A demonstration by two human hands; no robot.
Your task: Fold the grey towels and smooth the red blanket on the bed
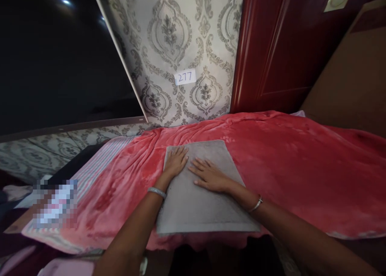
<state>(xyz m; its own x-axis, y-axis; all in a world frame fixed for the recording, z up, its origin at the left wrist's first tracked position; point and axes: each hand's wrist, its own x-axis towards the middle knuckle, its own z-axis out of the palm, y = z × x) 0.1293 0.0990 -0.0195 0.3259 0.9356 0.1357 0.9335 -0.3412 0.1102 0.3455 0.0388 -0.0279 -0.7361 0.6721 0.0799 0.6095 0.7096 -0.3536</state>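
A grey folded towel (205, 207) lies flat on a red plush blanket (286, 167) that covers the surface in front of me. My left hand (175, 161) rests flat on the towel's upper left part, fingers stretched out. Just to its right, my right hand (209, 175) presses on the towel's middle with fingers spread and pointing left. Each wrist carries a thin bangle. Neither hand holds anything.
A large dark screen (60, 58) leans against patterned wallpaper at the left. A white label reading 277 (185, 77) is stuck on the wall. A dark red door (280, 46) stands behind the blanket. A striped cloth (99, 163) shows under the blanket's left edge.
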